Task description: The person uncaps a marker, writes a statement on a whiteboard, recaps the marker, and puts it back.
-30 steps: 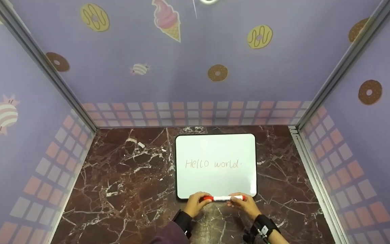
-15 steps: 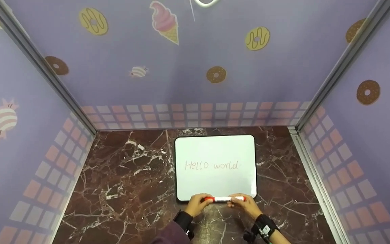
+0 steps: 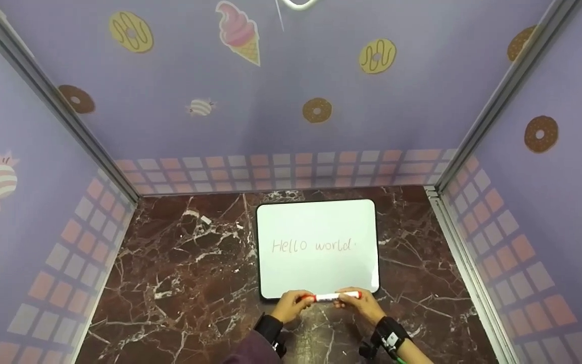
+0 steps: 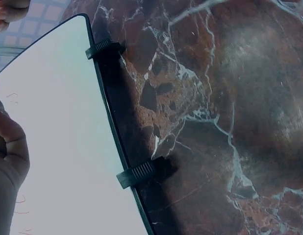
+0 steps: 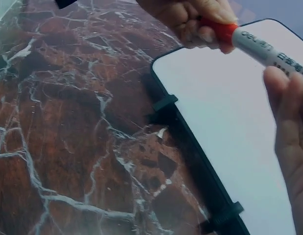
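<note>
A white marker with red ends [image 3: 327,297] is held level between both hands in the head view, over the near edge of a whiteboard [image 3: 316,222]. My left hand [image 3: 290,306] pinches its red cap end; the right hand [image 3: 363,305] grips the white barrel towards the other end. Printed lettering shows on the marker barrel [image 5: 259,49] in the right wrist view, and the cap looks seated on it. "Hello world." is written in thin red on the board, which lies flat with a black frame. The left wrist view catches only part of the left hand [image 4: 9,152].
Black clips [image 4: 137,172] sit on the board's near edge. The board lies on a dark red marbled tabletop [image 3: 185,283], enclosed by purple walls [image 3: 180,60] with printed sweets. A metal rail [image 3: 465,273] runs along the right side.
The right hand has shifted slightly left along the marker, and its right end now tilts up a little. The head view has turned slightly, moving the scene left in frame.
</note>
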